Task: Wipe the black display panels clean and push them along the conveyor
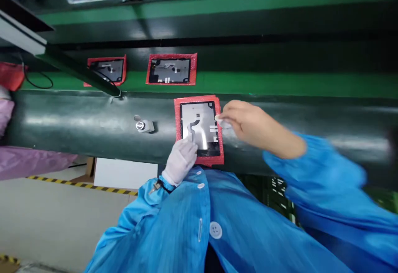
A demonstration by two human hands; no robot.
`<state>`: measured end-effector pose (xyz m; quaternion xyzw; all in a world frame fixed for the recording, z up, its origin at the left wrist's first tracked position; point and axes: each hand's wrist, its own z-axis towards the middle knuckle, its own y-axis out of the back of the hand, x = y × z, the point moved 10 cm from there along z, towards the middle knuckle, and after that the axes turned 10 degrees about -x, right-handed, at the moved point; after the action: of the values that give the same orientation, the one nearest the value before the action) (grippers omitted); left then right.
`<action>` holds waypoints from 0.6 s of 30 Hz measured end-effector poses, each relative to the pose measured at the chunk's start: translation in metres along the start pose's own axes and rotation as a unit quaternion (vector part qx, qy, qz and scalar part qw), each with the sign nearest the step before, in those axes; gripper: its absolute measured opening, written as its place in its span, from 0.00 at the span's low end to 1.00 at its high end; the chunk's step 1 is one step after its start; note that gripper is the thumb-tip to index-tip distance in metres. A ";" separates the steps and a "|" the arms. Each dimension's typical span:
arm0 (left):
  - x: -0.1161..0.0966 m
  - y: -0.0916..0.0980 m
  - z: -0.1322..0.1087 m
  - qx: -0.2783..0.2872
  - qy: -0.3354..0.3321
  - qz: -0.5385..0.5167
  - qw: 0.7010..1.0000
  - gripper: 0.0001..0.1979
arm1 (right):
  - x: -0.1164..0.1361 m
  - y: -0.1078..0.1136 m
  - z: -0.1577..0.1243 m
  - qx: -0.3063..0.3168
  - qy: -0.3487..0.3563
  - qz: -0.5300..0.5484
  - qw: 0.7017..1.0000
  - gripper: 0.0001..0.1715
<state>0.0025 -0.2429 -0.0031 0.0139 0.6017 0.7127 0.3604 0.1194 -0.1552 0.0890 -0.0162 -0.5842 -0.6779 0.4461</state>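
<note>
Left hand: the left hand [180,161] wears a white glove and lies on the lower left part of the dark panel [198,129]. Its fingers sit pressed together, tips down on the silver patch, not pinching anything that I can see.

Right hand: the right hand [245,126] is bare and a little blurred, reaching in from the right over the panel's right edge. Its fingers [228,113] are drawn together and seem to pinch a small white wipe [221,120]. The wipe touches the panel's edge, though I can't tell exactly how each finger sits.

Panel: it lies flat on a sheet of red bubble wrap [177,128], right in front of the person, and has a black border and a silver, curving foil pattern.

Bench: a long, shiny dark green bench [77,119] carries the wrap, with a brighter green stripe [264,84] along its far part.

Nearby on the bench: two more dark panels [170,70] on red bubble wrap sit in a row beyond the hands, well apart from the first. A small silver-and-white fitting [144,126] stands to the left of the wrap.

Clothing: a blue smock [174,219] with white buttons [215,230] covers both arms.

Floor: yellow-and-black tape [81,186] runs along it, near a white box [124,173].

Off to the left: a pink cloth [31,161] hangs by the bench.
</note>
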 end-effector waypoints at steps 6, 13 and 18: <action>-0.022 -0.054 -0.024 0.114 -0.034 0.053 0.992 0.24 | -0.066 -0.126 -0.016 0.013 -0.073 -0.007 0.997 0.19; -0.015 -0.062 -0.030 0.114 -0.023 0.059 0.991 0.25 | -0.095 -0.135 -0.023 0.001 -0.108 -0.111 0.988 0.20; -0.014 -0.066 -0.030 0.120 -0.025 0.057 0.991 0.26 | -0.084 -0.141 -0.032 0.059 -0.078 -0.119 0.988 0.17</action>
<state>0.0316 -0.2746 -0.0628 0.1097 0.6721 0.6539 0.3296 0.0978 -0.1431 -0.0764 0.0269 -0.6542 -0.6869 0.3153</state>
